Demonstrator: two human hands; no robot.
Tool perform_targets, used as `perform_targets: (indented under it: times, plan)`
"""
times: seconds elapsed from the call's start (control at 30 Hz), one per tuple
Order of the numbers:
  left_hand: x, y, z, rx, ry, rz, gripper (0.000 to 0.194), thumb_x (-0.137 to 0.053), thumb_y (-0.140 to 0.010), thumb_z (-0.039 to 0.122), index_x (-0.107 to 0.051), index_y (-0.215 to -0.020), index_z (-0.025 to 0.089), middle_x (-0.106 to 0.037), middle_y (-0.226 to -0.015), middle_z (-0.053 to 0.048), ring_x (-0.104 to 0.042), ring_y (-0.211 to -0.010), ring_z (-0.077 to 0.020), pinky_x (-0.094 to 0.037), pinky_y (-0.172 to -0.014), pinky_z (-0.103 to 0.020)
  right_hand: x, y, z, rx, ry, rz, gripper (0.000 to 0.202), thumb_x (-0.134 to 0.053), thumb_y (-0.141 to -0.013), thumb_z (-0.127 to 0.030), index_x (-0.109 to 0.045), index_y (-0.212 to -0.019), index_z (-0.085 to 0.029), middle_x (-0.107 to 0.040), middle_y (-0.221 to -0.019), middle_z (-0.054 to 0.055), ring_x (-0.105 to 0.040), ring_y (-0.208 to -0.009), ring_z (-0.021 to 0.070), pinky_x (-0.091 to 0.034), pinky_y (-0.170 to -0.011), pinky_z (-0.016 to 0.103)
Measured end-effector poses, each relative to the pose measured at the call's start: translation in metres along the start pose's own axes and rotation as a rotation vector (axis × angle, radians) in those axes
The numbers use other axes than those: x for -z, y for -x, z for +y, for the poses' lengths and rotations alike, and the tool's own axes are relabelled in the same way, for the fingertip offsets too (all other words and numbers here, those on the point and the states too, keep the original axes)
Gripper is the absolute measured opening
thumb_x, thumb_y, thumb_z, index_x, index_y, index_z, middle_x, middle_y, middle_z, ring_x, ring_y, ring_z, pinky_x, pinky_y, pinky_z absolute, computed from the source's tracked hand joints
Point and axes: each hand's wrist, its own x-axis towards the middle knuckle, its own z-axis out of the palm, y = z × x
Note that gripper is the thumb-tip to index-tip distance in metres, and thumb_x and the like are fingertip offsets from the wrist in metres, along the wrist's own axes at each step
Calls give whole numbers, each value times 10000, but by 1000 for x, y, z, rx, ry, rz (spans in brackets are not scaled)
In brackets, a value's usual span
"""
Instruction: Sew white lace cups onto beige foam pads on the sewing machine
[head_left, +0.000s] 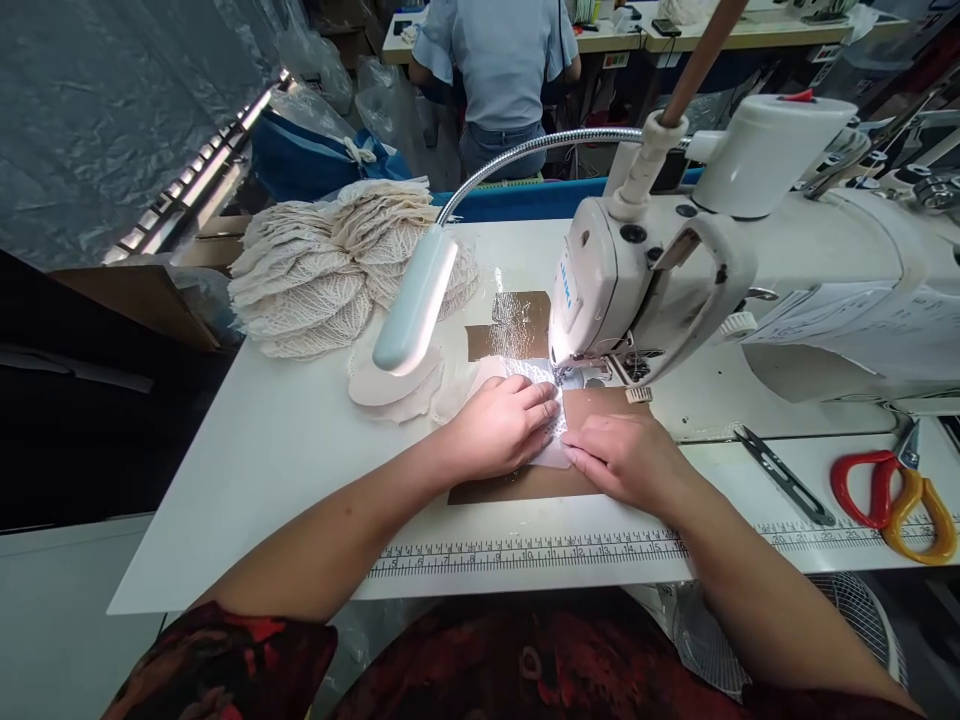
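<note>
A white lace fabric piece (529,369) lies under the needle end of a white sewing machine (592,290). My left hand (504,425) rests flat on this fabric, fingers stretched toward the needle. Just right of it, my right hand (626,458) has thumb and fingertips closed at the fabric's right edge; its curled fingers are partly hidden. Brown tape or board (517,487) covers the table beneath both hands. Pale cut fabric pieces (394,385) lie to the left, partly under a lamp head.
Stacked lace pieces (300,280) stand at the table's back left. A lamp (416,300) on a bendable neck hangs over the work. Thread snips (784,475) and red-and-yellow-handled scissors (896,495) lie at right. A printed ruler (517,553) runs along the front edge. Another person (499,70) sits beyond.
</note>
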Motion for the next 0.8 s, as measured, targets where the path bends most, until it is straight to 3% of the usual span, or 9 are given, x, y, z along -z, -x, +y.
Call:
perform_targets:
  times: [0.17, 0.4, 0.57, 0.8]
  plan:
    - [0, -1, -2, -13, -31, -7, 432, -407, -981, 371, -575, -1306, 140, -542, -1376, -139, -535, -1000, -270, -433, -822, -400, -4, 1, 0, 5, 17, 50, 279, -493, -948, -294, -730, -839, -194, -659, -683, 13, -565, -650, 137, -363, -632, 270]
    - [-5, -3, -9, -14, -70, 24, 423, -417, -983, 353, -565, -1309, 128, -540, -1384, -136, -530, -1051, -276, -428, -858, -404, -7, -2, -1, -36, 108, 65, 269, -472, -945, -258, -731, -958, -189, -634, -696, 24, -531, -651, 151, -350, -627, 282]
    - [-9, -5, -14, -54, -75, 46, 352, -387, -995, 218, -592, -1267, 131, -577, -1354, -114, -536, -1082, -240, -415, -899, -380, -8, -6, -2, -124, 152, 0, 312, -432, -952, -243, -727, -1038, -192, -674, -774, 47, -568, -690, 165, -369, -641, 287]
    - [-16, -8, -25, -11, -109, 99, 392, -465, -939, 165, -570, -1314, 120, -559, -1385, -117, -507, -1162, -271, -409, -950, -409, -6, -18, -7, -277, 193, -115, 365, -390, -961, -259, -691, -1166, -233, -699, -898, 66, -609, -759, 186, -391, -635, 289]
